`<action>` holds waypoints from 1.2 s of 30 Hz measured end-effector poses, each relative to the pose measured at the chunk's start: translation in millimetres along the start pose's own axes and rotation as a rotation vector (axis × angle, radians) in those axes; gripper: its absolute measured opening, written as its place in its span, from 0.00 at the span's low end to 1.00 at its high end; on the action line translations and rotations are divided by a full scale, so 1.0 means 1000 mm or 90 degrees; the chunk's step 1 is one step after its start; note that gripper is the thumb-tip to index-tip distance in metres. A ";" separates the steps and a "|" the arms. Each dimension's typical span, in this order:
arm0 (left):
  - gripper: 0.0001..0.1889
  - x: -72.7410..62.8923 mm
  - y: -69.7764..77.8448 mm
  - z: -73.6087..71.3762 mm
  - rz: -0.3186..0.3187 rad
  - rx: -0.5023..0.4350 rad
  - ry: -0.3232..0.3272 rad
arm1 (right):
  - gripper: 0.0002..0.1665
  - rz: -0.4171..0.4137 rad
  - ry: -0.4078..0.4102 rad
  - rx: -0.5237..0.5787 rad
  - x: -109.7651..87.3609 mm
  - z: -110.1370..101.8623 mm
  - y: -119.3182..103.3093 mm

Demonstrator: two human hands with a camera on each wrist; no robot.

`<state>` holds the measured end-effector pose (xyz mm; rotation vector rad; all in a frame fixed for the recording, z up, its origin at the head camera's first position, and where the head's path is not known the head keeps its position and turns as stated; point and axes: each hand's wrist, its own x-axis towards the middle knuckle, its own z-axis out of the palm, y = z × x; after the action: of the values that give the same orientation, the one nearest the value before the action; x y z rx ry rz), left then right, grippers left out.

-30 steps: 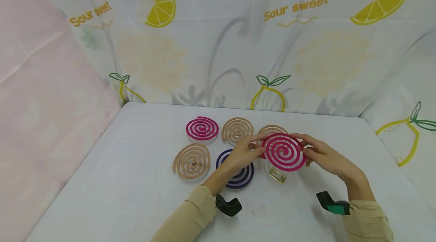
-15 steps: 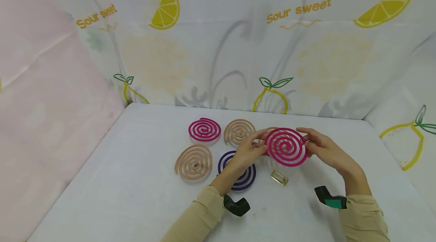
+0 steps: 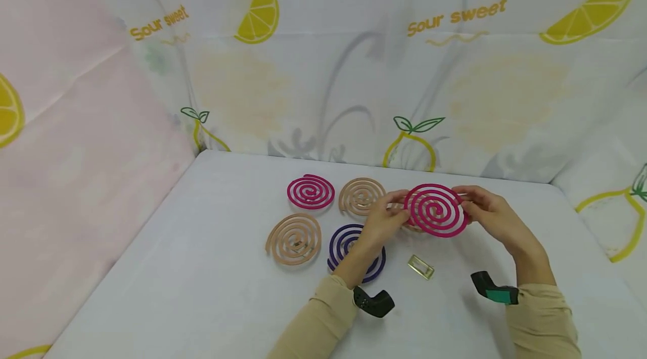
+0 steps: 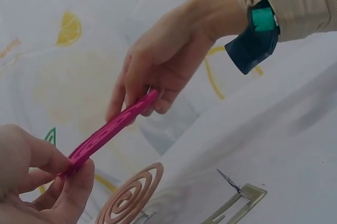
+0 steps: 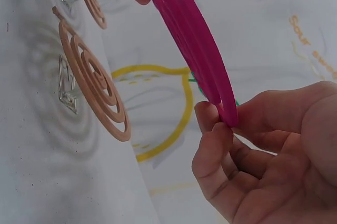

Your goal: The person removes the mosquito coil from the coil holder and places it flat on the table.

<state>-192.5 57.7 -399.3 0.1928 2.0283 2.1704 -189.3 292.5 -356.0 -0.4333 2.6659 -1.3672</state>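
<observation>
A pink mosquito coil [image 3: 434,210] is held up between both hands, tilted above the table. My left hand [image 3: 380,225] pinches its left edge between thumb and fingers, and the right hand [image 3: 494,214] pinches the opposite edge. Seen from the left wrist, the pink coil [image 4: 108,132] appears nearly edge-on. Nearer the front, a gold metal coil stand [image 3: 428,274] lies on the table, its thin spike [image 4: 227,181] sticking up. Behind the held coil, a tan coil [image 5: 97,84] sits raised on its own stand, mostly covered in the head view.
Several other coils rest on small stands to the left: a pink one [image 3: 310,192], a tan one [image 3: 361,180] at the back, another tan one [image 3: 294,240] and a dark blue one [image 3: 336,235] in front. The left forearm crosses over the blue coil. A patterned cloth wall [image 3: 303,78] stands behind.
Both hands have lifted the pink coil higher and farther from the gold stand, which now shows fully uncovered. The head view has turned slightly left.
</observation>
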 end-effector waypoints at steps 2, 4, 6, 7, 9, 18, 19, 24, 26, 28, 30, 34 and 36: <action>0.21 0.003 -0.001 0.001 0.005 0.010 0.003 | 0.24 0.010 0.005 -0.009 0.002 0.000 0.002; 0.21 0.005 -0.002 0.002 0.007 0.018 0.002 | 0.25 0.022 0.010 -0.024 0.003 0.000 0.004; 0.21 0.007 -0.002 0.004 0.006 0.028 0.007 | 0.25 0.035 0.016 -0.041 0.003 0.000 0.004; 0.21 0.007 -0.002 0.005 0.007 0.036 0.011 | 0.26 0.041 0.020 -0.046 0.004 0.000 0.005; 0.22 0.010 -0.001 0.007 0.011 0.052 0.018 | 0.26 0.050 0.028 -0.058 0.004 -0.001 0.006; 0.22 0.020 0.009 0.009 0.007 0.102 -0.002 | 0.27 0.050 0.075 -0.061 0.001 -0.002 0.011; 0.22 0.021 0.010 0.008 0.013 0.107 -0.009 | 0.27 0.049 0.075 -0.061 0.001 -0.002 0.012; 0.22 0.026 0.013 0.009 0.066 0.175 -0.022 | 0.27 0.044 0.088 -0.073 0.000 -0.006 0.012; 0.22 0.027 0.016 0.013 0.078 0.202 -0.019 | 0.26 0.041 0.101 -0.079 -0.002 -0.008 0.012; 0.22 0.026 0.017 0.018 0.087 0.203 -0.019 | 0.26 0.037 0.110 -0.084 -0.004 -0.012 0.014; 0.22 0.025 0.017 0.025 0.085 0.196 -0.008 | 0.25 0.035 0.118 -0.089 -0.006 -0.015 0.016; 0.23 0.025 0.012 0.036 0.089 0.194 0.019 | 0.26 0.046 0.125 -0.101 -0.009 -0.020 0.022; 0.23 0.026 0.010 0.040 0.090 0.224 0.038 | 0.26 0.056 0.125 -0.104 -0.010 -0.022 0.024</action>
<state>-209.7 101.2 -387.4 0.3267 2.4902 1.8945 -190.0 325.4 -362.5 -0.2026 2.9292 -1.2309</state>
